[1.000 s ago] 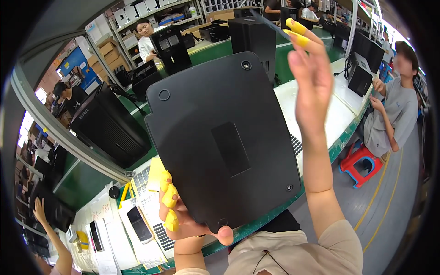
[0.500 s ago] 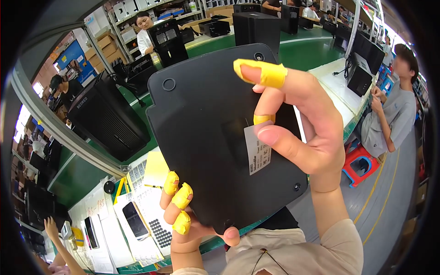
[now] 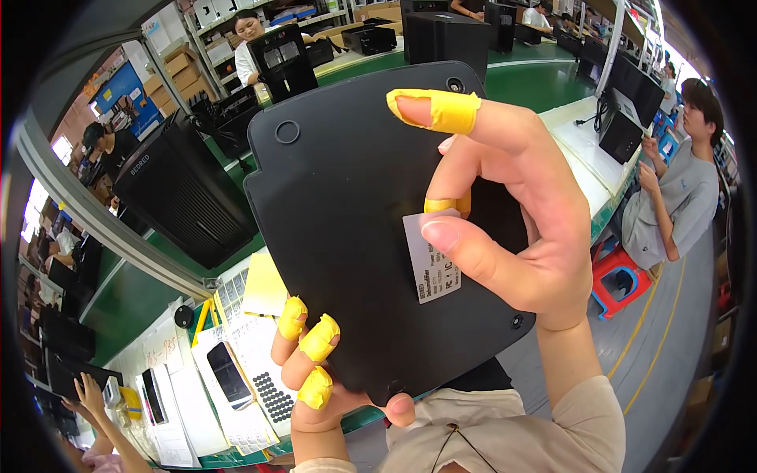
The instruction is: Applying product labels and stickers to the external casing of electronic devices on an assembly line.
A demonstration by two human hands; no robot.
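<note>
A large black plastic panel (image 3: 339, 197) is tilted up in front of me, with round feet or screw recesses at its corners. My left hand (image 3: 319, 374) grips its lower left edge, fingers on the side and thumb at the bottom. Yellow tape wraps several of its fingertips. My right hand (image 3: 524, 201) pinches a silver-grey printed label (image 3: 428, 268) by its upper edge between thumb and a taped finger. The taped index finger stretches out above. The label lies over the panel's middle; whether its lower part touches the surface, I cannot tell.
On the bench at left are a phone (image 3: 229, 375), a sheet of round black stickers (image 3: 274, 396) and a yellow paper pad (image 3: 265, 285). A tall black appliance housing (image 3: 183, 193) stands behind the metal post. At right, a person in grey sits near a red stool (image 3: 620, 282).
My right hand has brought the label a little left and down over the panel, and more of its print shows. The left hand keeps its hold.
</note>
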